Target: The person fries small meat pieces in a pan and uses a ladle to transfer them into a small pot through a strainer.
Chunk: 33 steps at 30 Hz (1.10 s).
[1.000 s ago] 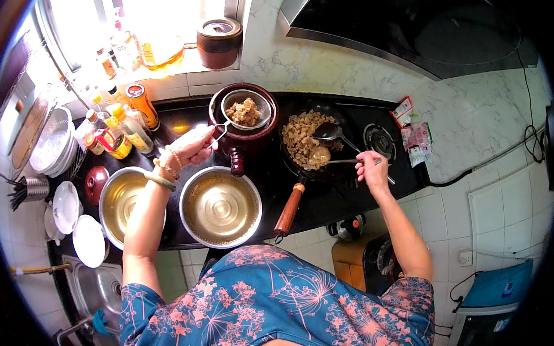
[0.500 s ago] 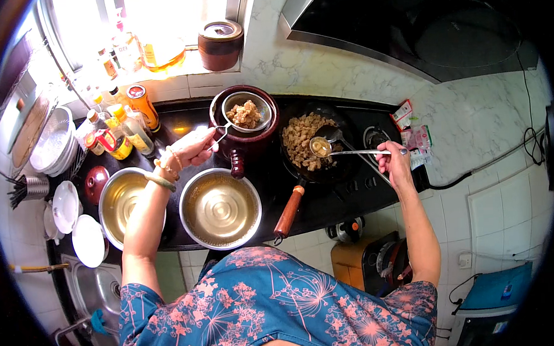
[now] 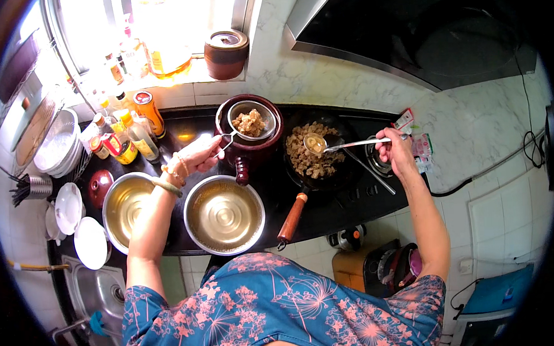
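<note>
My left hand (image 3: 200,154) is closed on the thin handle of a wire strainer (image 3: 269,126). The strainer sits over the mouth of a dark brown clay pot (image 3: 243,173), and brown meat chunks (image 3: 248,121) lie in it. My right hand (image 3: 395,147) grips the far end of a long metal ladle (image 3: 355,143). Its bowl, with some pale food or liquid in it, hangs over a black wok (image 3: 332,182) of browned chunks (image 3: 310,164). A second metal utensil (image 3: 371,171) rests in the wok, its handle over the right rim.
Two metal basins (image 3: 225,214) (image 3: 124,206) stand at the counter's front. The wok's wooden handle (image 3: 292,218) points toward me. Sauce bottles (image 3: 138,138), a dark red lid (image 3: 100,188) and white bowls (image 3: 91,243) are at left. Seasoning packets (image 3: 421,145) lie right, by the wall.
The ladle's bowl has shifted a little left and away from me over the wok, with my right hand moving away too. My left hand keeps the strainer over the pot. The view shifts slightly.
</note>
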Motion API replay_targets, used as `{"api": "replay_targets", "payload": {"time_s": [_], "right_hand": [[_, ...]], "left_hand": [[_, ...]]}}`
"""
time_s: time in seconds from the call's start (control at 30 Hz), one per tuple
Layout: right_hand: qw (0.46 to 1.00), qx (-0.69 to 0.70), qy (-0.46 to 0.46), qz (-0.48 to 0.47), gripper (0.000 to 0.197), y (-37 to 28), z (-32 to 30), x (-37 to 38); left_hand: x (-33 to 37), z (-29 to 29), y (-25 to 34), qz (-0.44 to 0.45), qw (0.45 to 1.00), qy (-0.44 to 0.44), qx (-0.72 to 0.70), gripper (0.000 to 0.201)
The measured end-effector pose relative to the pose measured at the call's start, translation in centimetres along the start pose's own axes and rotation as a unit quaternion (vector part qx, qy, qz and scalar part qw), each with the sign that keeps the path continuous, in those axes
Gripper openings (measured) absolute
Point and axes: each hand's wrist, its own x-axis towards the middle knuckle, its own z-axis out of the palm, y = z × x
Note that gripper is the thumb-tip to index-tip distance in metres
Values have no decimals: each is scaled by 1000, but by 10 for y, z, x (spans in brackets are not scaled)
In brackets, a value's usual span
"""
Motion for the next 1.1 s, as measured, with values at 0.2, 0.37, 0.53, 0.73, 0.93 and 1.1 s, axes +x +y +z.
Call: {"api": "replay_targets", "payload": {"time_s": [0.2,0.37,0.53,0.73,0.93,1.1], "right_hand": [[999,0,-28,-35,25,-46,18,14],[994,-1,-93,-61,18,-71,68,28],[973,-88,-173,-125,25,-56,137,22],[685,-416,-250,-544,14,-35,155,-11],[786,-333,-170,-492,20,-39,121,-28],[979,-158,-61,-113,30,-36,57,-36]], "left_hand": [[2,2,0,5,1000,-3,-1,47],[2,0,1,5,1000,-8,-2,48],[-1,1,1,22,1000,-5,13,48],[-4,5,3,21,999,10,23,48],[0,2,0,10,1000,1,-8,47],[-1,2,-3,30,999,17,13,48]]}}
